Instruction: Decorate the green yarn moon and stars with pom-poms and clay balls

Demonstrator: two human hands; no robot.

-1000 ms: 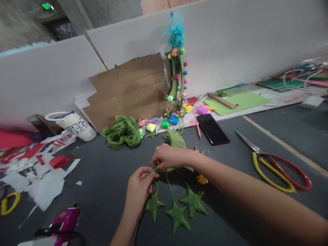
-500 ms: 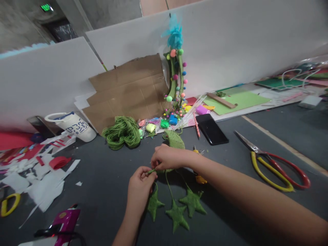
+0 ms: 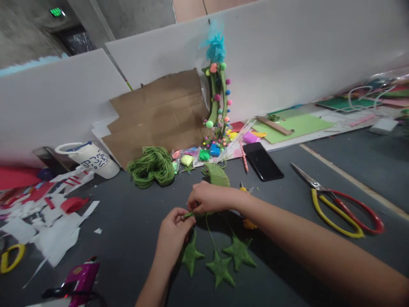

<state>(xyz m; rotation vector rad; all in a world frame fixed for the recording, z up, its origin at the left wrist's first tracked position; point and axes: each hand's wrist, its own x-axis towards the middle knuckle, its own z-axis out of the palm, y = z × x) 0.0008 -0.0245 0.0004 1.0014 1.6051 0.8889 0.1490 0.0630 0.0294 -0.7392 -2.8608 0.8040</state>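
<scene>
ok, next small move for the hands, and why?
Probably a short, gentle pull by the right hand while the left hand holds firm: both pinch the green strip, fingers close together, and the green stars lie near on thin cords, so a hard tug could drag them.

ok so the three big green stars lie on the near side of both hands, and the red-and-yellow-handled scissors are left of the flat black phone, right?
Wrong side: in the head view the scissors lie right of the black phone. The green stars do lie on the near side of the left hand and right hand.
</scene>
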